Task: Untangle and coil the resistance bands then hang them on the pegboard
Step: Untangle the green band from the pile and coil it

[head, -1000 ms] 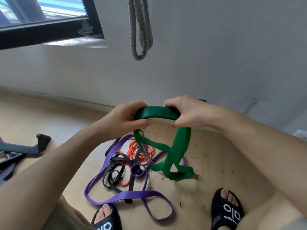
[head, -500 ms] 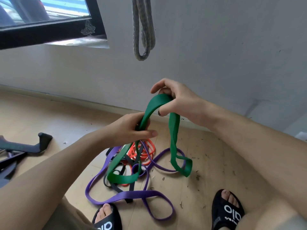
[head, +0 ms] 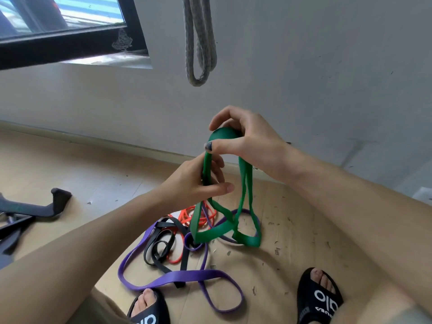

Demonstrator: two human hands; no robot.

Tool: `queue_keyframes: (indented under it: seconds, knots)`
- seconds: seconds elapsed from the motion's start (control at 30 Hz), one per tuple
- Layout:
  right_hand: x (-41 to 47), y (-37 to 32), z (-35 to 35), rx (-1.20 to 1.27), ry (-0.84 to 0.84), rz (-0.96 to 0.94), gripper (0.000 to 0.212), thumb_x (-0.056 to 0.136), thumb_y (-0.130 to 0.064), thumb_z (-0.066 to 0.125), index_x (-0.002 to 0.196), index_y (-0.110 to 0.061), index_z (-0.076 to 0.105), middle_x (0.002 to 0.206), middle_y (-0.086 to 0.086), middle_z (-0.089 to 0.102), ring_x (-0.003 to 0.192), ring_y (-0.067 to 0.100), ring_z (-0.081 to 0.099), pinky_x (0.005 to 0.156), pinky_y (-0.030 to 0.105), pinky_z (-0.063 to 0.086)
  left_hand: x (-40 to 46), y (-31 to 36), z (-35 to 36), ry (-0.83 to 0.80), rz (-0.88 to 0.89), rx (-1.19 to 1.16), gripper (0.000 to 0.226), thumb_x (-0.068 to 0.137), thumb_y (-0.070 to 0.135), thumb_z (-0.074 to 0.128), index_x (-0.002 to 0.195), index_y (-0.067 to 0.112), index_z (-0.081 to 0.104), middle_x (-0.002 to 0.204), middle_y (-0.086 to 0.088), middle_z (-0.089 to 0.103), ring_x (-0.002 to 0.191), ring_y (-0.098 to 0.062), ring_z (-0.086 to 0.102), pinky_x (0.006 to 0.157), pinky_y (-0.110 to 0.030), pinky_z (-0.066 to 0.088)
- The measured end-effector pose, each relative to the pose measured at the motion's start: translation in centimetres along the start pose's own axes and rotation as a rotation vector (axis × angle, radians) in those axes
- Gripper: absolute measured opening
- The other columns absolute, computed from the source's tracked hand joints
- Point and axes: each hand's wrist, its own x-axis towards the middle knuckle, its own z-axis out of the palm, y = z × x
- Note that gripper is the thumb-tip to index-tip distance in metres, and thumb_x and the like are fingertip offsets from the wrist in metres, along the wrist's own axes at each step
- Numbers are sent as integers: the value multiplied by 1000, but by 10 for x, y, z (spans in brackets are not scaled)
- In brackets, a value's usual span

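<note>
1. Holding the green band (head: 245,178) up off the floor, well above the pile, its top fold gathered at chest level and its lower loops dangling down almost onto the other bands.
2. Pinching the top fold with the right hand (head: 247,141), thumb and curled fingers closing round the flat strap.
3. Gripping two strands just below with the left hand (head: 198,181), fingers curled round them and thumb pressing across the front.
4. Leaving the purple band (head: 177,277), black band (head: 161,246) and orange band (head: 198,216) knotted together on the wooden floor (head: 304,230), between the sandals (head: 318,298).
5. Showing a grey band (head: 198,43) hanging against the wall (head: 304,66); no pegboard visible.
6. Judging the green band light, limp and rubbery: flopping, twisting at the crossings, likely grippy rather than slick, and stretching if tugged.
7. Taking hold best at the fold tops, keeping the strap flat, stacking even loops rather than pulling hard.
</note>
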Motion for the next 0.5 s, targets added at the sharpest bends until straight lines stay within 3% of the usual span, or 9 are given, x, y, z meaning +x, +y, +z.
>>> queue_keyframes:
  seconds: [0.23,0.4,0.5]
  knots:
    - [-3,0,6,23,59,-19,35,85,-21,81,111,-19,58,93,0,64,79,10,62,62,13,48,3,-1,3,-33,-52,-47,48,81,34,86,117,20,57,101,3,72,88,-14,73,83,-40,61]
    - [-2,-1,2,-26,-12,-30,49,79,-12,83,118,-20,54,96,7,65,80,16,66,69,23,54,1,-3,-2,-51,-66,-42,39,79,52,73,100,20,65,91,0,71,86,-21,69,83,-51,57]
    - [-3,-3,-4,-123,-84,-50,53,78,0,77,121,-20,53,98,3,66,81,15,67,71,25,57,-1,-1,-14,-46,-53,-178,36,85,27,81,114,17,62,95,2,72,89,-20,71,89,-51,59]
